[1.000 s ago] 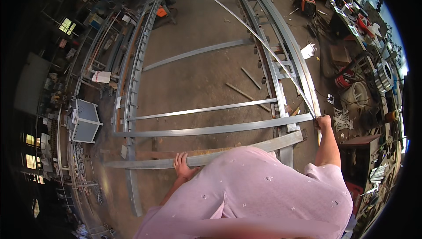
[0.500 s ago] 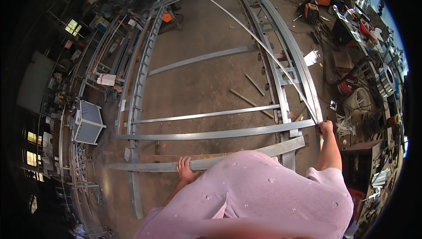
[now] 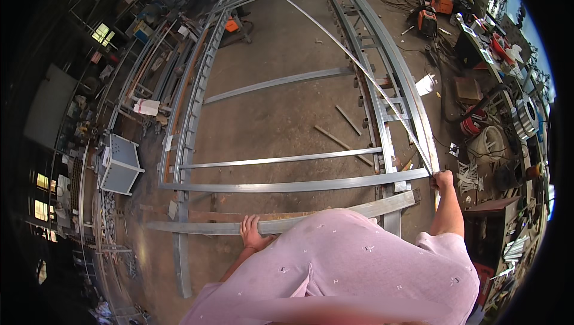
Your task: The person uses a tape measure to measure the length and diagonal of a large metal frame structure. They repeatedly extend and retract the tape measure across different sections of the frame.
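My left hand [image 3: 252, 233] fingers curl over the near steel bar [image 3: 281, 224] for bracing, right hand [image 3: 443, 180] fingers pinch the measuring tape [image 3: 359, 62] taut along the frame rail [image 3: 402, 80].

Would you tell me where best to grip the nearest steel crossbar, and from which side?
Probably mid-span on the crossbar, beside the left hand already resting on it, coming from the near side. It lies flat and long across the frame, its near edge open; the right hand holds the tape.
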A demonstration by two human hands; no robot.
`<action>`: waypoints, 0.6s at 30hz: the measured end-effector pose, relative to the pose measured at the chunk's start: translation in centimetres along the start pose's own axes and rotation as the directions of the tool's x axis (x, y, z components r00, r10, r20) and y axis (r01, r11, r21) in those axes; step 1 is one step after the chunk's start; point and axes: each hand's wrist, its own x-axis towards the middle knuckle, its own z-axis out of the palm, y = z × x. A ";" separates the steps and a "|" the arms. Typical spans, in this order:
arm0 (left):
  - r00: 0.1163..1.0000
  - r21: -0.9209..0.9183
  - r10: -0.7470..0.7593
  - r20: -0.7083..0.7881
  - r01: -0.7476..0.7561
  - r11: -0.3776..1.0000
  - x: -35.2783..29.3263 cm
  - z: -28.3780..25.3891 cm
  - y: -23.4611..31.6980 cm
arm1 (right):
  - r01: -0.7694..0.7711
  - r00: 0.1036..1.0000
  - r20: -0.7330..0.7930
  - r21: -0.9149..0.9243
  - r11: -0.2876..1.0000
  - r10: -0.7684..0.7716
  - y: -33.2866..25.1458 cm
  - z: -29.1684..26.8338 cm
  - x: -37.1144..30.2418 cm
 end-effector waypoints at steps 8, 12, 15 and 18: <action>1.000 0.008 0.003 -0.004 -0.003 1.000 0.0 0.0 0.1 | -0.009 1.000 0.007 0.006 1.000 0.009 0.1 -0.1 0.0; 1.000 0.012 -0.001 -0.002 0.001 1.000 0.0 0.0 0.1 | -0.009 1.000 -0.004 0.004 1.000 0.009 0.4 0.0 0.5; 1.000 0.011 -0.011 0.008 0.011 1.000 0.0 -0.1 0.2 | -0.013 1.000 0.019 0.029 0.999 0.013 0.3 -0.1 0.7; 1.000 0.010 -0.016 0.013 0.016 1.000 0.1 -0.2 0.3 | -0.017 1.000 0.011 0.028 0.999 0.017 0.2 -0.1 0.5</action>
